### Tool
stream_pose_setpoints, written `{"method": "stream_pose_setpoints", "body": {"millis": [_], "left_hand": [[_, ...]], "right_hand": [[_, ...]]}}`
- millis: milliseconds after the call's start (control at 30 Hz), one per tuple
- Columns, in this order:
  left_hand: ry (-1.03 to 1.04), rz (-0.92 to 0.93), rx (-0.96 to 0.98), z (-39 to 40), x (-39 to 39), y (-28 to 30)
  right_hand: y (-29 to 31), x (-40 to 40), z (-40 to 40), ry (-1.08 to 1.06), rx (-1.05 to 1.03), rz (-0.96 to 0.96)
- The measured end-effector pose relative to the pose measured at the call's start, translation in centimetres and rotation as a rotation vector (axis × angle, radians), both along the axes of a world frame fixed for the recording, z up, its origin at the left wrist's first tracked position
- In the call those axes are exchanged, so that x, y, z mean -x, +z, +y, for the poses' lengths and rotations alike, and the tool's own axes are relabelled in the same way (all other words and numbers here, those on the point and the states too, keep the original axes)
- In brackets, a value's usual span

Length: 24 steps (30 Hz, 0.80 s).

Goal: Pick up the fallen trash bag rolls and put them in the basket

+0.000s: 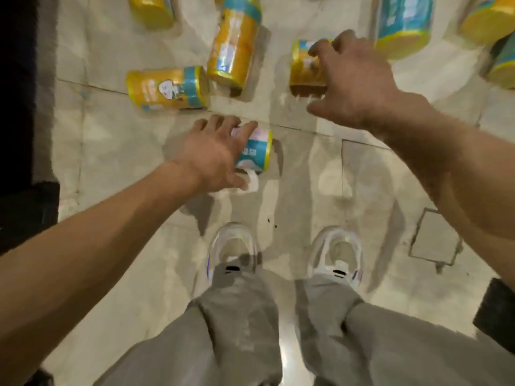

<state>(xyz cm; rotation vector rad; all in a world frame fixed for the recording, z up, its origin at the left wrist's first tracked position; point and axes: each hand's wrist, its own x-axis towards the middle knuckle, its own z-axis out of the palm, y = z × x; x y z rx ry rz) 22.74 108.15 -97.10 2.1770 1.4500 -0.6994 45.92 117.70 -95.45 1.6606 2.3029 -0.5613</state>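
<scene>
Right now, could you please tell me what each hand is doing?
Left hand: fingers curled round a small white-and-teal trash bag roll on the floor.
Right hand: fingers spread open over a yellow trash bag roll, not clearly gripping.

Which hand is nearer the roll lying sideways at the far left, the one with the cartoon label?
Left. The left hand is just below and right of that sideways roll, gripping a smaller roll. The right hand is farther right, over another roll.
</scene>
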Motion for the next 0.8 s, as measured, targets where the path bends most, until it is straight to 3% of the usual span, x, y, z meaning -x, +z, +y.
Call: {"method": "stream_pose_setpoints", "body": {"millis": [300, 567, 700, 800], "left_hand": [[-0.124, -0.067, -0.098, 2.9, -0.1, -3.9], [0.018, -0.113, -0.111, 4.4, -0.5, -3.8], [0.069, -0.165, -0.119, 4.5, -0.3, -4.1], [0.173, -0.261, -0.108, 4.6, 0.0, -3.2]], "right_hand": [[-5.4, 0.6, 4.4, 0.051, -0.179, -0.023], [-6.5, 0.5, 5.8, -0.019, -0.139, -0.149], [-6.5, 0.8, 3.9, -0.107, -0.044, -0.092], [-5.8, 0.7, 2.4, -0.201, 0.004, 0.085]]}}
